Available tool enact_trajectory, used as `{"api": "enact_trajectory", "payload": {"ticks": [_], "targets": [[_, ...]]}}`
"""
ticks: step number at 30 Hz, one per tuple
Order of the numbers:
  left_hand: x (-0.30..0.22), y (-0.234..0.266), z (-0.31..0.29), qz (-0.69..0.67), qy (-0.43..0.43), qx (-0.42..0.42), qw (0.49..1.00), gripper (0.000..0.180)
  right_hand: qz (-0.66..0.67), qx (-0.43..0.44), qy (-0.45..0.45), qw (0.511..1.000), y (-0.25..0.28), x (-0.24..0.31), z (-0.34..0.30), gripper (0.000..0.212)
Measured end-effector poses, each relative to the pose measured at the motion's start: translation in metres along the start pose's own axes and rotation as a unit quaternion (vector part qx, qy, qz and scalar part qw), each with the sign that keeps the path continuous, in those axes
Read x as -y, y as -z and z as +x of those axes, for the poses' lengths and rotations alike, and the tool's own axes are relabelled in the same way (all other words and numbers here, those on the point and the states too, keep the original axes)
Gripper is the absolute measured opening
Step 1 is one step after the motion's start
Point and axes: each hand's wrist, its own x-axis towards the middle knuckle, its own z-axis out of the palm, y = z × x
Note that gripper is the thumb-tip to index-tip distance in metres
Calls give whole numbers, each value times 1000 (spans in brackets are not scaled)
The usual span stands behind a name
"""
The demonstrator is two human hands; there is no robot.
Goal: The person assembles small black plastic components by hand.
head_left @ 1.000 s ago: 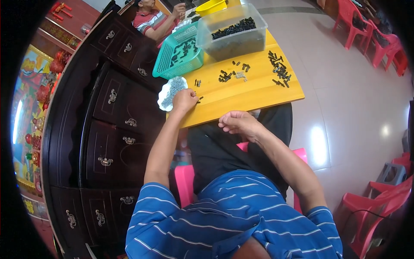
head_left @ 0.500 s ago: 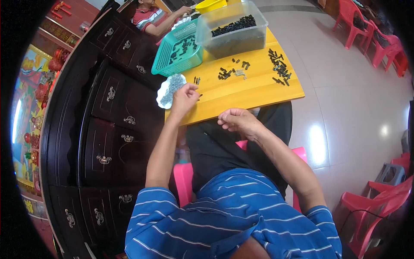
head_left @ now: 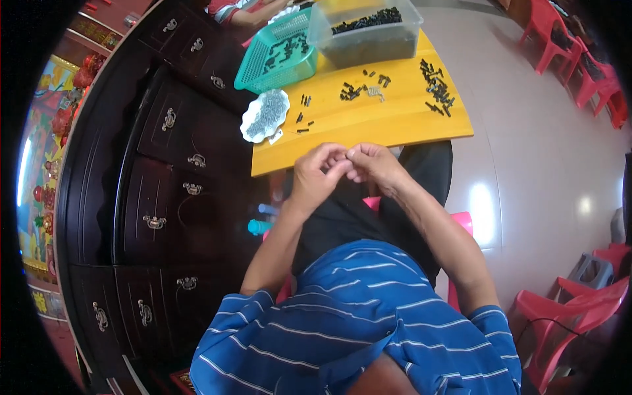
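Note:
My left hand (head_left: pixel 317 174) and my right hand (head_left: pixel 376 168) meet just past the near edge of the yellow tabletop (head_left: pixel 401 125), above my lap. Both are closed in a pinch, fingertips against fingertips. Whatever sits between them is too small to make out. Beyond my left hand, a few small black pieces (head_left: pixel 303 130) lie on the board. A white scalloped dish (head_left: pixel 245 126) holds a heap of small grey metal bits (head_left: pixel 268 112). Farther in, a cluster of black pieces (head_left: pixel 350 92) lies beside a little group of silvery parts (head_left: pixel 375 93).
At the back stand a green basket (head_left: pixel 245 80) and a clear tub (head_left: pixel 368 52), both holding black pieces. More black pieces (head_left: pixel 438 89) are piled at the right. Dark drawers (head_left: pixel 164 197) border the left. A person's arm (head_left: pixel 257 13) shows behind the basket; red chairs (head_left: pixel 559 316) stand right.
My left hand has moved from beside the dish, back and right, to meet my right hand. The right hand has shifted only slightly. The view has tilted a little.

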Motion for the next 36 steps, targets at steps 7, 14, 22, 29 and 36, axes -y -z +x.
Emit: {"api": "enact_trajectory", "payload": {"ticks": [7, 14, 22, 29, 36], "targets": [[52, 46, -22, 141, 86, 53, 985, 11, 19, -49, 16, 998, 6, 16, -2, 26], [86, 34, -55, 288, 64, 131, 947, 13, 20, -56, 29, 998, 1, 13, -2, 26], [97, 25, -51, 395, 62, 207, 893, 13, -30, -32, 32, 999, 6, 6, 3, 15], [81, 23, -47, 247, 31, 141, 958, 7, -7, -18, 30, 999, 9, 3, 4, 13], [20, 25, -18, -52, 147, 26, 987, 5, 28, 31, 19, 999, 5, 13, -3, 14]]}}
